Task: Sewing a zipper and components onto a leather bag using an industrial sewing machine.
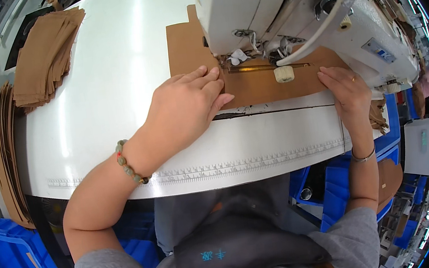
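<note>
A flat brown panel (279, 90), of leather or cloth, lies under the head of a white sewing machine (233, 9). A zipper (249, 68) with golden-brown teeth runs along a slot in it. Left of the needle area, my left hand (183, 105) rests on the panel with its fingers stretched out, pressing it down. At the panel's right end, my right hand (348, 89) grips the edge, fingertips on top; its thumb is mostly hidden. The needle and presser foot are largely covered by the machine's parts.
Stacks of brown pieces lie on the white table (95, 95): a fanned pile (47, 55) and an upright bundle (9, 155) at left. A printed ruler strip (203, 171) follows the front edge. Blue bins (23, 262) stand below at both sides.
</note>
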{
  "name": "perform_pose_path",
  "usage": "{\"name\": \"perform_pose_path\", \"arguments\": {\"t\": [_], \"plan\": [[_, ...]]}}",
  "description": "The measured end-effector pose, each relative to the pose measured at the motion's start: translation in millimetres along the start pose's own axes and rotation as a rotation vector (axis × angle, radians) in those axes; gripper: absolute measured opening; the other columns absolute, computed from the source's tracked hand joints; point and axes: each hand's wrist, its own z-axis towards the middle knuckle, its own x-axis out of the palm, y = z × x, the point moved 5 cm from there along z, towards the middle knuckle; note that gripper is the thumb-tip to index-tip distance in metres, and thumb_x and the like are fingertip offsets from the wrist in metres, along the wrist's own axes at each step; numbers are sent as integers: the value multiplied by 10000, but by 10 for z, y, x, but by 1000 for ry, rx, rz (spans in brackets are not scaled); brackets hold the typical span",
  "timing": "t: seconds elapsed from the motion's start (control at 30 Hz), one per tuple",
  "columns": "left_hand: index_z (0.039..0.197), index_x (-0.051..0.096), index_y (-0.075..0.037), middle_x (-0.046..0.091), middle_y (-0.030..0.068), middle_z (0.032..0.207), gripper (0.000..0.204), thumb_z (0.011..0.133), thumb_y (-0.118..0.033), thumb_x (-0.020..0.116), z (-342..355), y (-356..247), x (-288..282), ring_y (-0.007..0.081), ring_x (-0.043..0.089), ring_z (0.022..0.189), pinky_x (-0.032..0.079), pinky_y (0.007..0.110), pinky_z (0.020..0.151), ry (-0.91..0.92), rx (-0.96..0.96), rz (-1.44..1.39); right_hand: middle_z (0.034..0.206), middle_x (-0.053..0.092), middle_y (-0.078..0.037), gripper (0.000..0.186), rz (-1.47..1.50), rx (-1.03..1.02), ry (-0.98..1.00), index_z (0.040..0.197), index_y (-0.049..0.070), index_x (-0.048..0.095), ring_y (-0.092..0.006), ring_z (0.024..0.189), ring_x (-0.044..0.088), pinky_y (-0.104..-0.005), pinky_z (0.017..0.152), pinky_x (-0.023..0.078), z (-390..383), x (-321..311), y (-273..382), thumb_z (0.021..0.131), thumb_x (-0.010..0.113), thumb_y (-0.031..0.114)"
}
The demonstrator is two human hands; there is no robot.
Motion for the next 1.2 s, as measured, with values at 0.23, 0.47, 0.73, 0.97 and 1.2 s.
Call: {"name": "perform_pose_path", "arguments": {"t": [0.23, 0.47, 0.73, 0.97, 1.2], "plan": [[1188, 744, -34, 698, 102, 1343, 368, 917, -283, 760, -65, -46, 52, 270, 660, 1256, 560, 383, 977, 25, 42, 66, 1060, 749, -72, 161, 208, -49, 205, 983, 59, 755, -305, 1023, 693, -458, 972, 528, 176, -31, 144, 827, 729, 90], [1215, 724, -33, 693, 118, 1328, 403, 897, -276, 777, -24, -100, 27, 301, 660, 1243, 559, 383, 977, 44, 40, 55, 1068, 702, -83, 247, 370, -78, 123, 1000, 43, 731, -307, 1026, 671, -425, 894, 545, 625, 348, 682, 878, 758, 256], [1261, 699, -28, 670, 124, 1290, 427, 897, -240, 770, 31, -141, 2, 318, 679, 1142, 554, 402, 955, 85, 32, 73, 1090, 717, -69, 261, 475, -22, 19, 1021, 56, 733, -266, 1045, 682, -389, 865, 555, 615, 689, 896, 870, 757, 268], [1287, 698, -41, 689, 114, 1217, 443, 893, -230, 773, 67, -161, -1, 313, 679, 1075, 540, 399, 950, 128, 47, 101, 1093, 716, -51, 221, 423, -53, -55, 1006, 81, 739, -235, 1031, 686, -383, 857, 535, 587, 752, 885, 891, 733, 269], [1312, 695, -47, 700, 102, 1134, 466, 889, -222, 776, 83, -165, 18, 305, 673, 1035, 532, 392, 946, 116, 47, 124, 1040, 706, -47, 216, 416, -28, 14, 955, 80, 742, -245, 1014, 684, -397, 847, 529, 595, 807, 888, 908, 718, 290]]}}
